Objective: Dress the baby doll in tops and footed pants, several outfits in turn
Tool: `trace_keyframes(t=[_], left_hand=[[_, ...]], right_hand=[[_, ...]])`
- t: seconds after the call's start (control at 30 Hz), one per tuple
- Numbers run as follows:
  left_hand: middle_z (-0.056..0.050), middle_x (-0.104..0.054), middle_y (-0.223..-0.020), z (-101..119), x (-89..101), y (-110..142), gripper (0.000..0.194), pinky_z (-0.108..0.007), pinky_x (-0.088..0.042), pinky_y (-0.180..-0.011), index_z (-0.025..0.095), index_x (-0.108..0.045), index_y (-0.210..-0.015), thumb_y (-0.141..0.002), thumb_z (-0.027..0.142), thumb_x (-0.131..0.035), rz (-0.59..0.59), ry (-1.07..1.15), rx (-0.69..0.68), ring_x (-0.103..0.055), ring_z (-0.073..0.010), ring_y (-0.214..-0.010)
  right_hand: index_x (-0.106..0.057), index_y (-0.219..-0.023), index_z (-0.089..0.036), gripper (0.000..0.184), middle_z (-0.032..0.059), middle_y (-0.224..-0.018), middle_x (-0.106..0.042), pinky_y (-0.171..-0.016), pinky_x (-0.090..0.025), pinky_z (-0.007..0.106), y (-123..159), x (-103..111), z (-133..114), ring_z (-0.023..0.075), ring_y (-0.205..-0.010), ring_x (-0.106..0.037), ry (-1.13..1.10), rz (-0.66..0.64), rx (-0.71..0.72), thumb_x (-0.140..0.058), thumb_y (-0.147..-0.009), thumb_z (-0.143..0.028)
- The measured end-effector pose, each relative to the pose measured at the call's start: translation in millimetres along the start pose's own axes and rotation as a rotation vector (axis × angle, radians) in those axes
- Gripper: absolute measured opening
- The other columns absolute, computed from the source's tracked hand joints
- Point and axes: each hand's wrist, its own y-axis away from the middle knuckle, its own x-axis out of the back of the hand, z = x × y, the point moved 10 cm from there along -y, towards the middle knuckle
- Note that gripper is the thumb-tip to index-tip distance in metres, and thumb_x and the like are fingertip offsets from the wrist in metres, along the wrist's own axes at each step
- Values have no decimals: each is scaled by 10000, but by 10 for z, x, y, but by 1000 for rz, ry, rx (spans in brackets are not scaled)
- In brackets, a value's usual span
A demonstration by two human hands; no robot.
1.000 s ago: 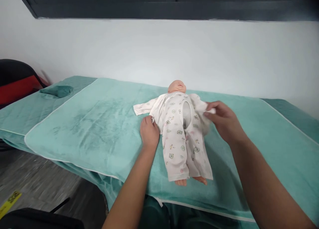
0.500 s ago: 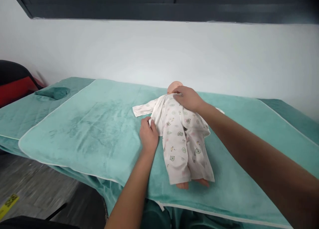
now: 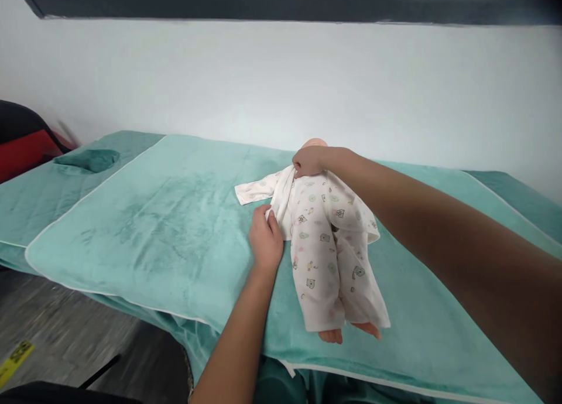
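Note:
A baby doll lies on its back on a teal towel, dressed in a white printed romper. Its bare feet point toward me. My right hand reaches across the chest and pinches the romper's fabric at the doll's neck, fingers closed. My left hand grips the romper's side edge below the doll's outstretched sleeve, fingers closed on the cloth.
The towel covers a teal padded table set against a white wall. A folded teal cloth lies at the far left of the table. A black and red chair stands at the left. Grey floor shows below left.
My right hand moved from the doll's right side across its chest to the neck, pulling the romper flap closed over the open front. My left hand stayed at the side, now pinching the cloth.

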Motion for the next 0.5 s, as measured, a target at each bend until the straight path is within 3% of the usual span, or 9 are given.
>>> trace_keyframes(t=[0.1,0.27,0.37,0.5], left_hand=[[-100,-670,-1061,75,30,23,265,-330,-510,-875,176,-574,-1114,-1029,282,-346,17,24,-66,-649,-204,-995],[-101,-667,-1037,167,95,55,249,-331,-509,-867,165,-583,-1085,-1026,255,-358,75,56,-155,-639,-202,-980],[-93,-668,-1010,208,96,60,237,-323,-507,-854,171,-585,-1073,-1023,239,-363,79,72,-199,-641,-195,-957],[-97,-672,-1032,210,104,51,228,-314,-504,-852,172,-581,-1091,-1023,239,-374,99,80,-210,-642,-194,-972]], right_hand=[[-720,-816,-161,310,86,-787,-692,-898,-467,425,30,-141,-107,296,-969,-656,184,-140,-72,-739,-820,-470],[-655,-1138,-54,322,218,-1042,-704,-863,-473,463,220,-74,-156,355,-1022,-648,249,-143,-340,-606,-929,-294],[-600,-1241,-63,351,229,-1153,-676,-839,-474,429,296,-48,-238,340,-1042,-636,224,-127,-332,-523,-963,-264],[-642,-1121,-124,255,178,-1201,-655,-855,-452,391,407,52,-282,298,-1073,-601,182,-73,-300,-490,-956,-246]])
